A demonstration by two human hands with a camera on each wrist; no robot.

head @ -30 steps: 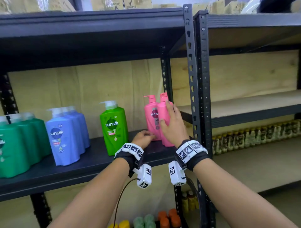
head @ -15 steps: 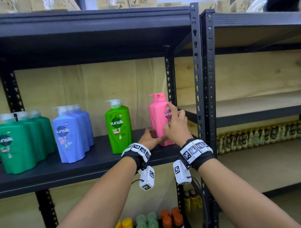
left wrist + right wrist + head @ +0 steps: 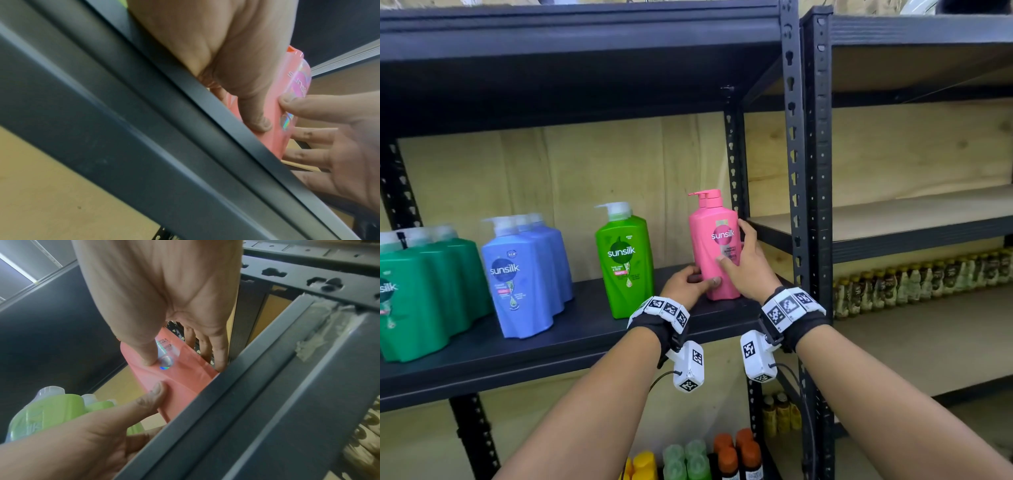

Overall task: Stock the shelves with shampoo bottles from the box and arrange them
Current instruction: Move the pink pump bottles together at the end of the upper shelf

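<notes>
A person is standing at a dark metal shelf (image 3: 571, 346) and fixing up a pink shampoo bottle (image 3: 714, 246). The bottle is standing up straight in the middle of the head picture, near the right end of the shelf. A second pink pump top is peeking out right behind it, so I think another pink bottle is lined up there.

The left hand (image 3: 688, 282) is holding the bottle low down, with the thumb on the front and the other fingers curling around the left side. The right hand (image 3: 748, 263) is holding the right side, with the thumb (image 3: 147, 353) pressing on the label and the fingers reaching behind.

A lot of the job looks done. To the left, a light green bottle (image 3: 625, 260) is standing by itself. Further left, blue bottles (image 3: 524, 274) are sitting in a row going back, and dark green bottles (image 3: 417, 294) are filling the left edge of the picture.

There is still room between the bottles, so more could go in. I cannot see the box, so I cannot tell how many bottles are left.
</notes>
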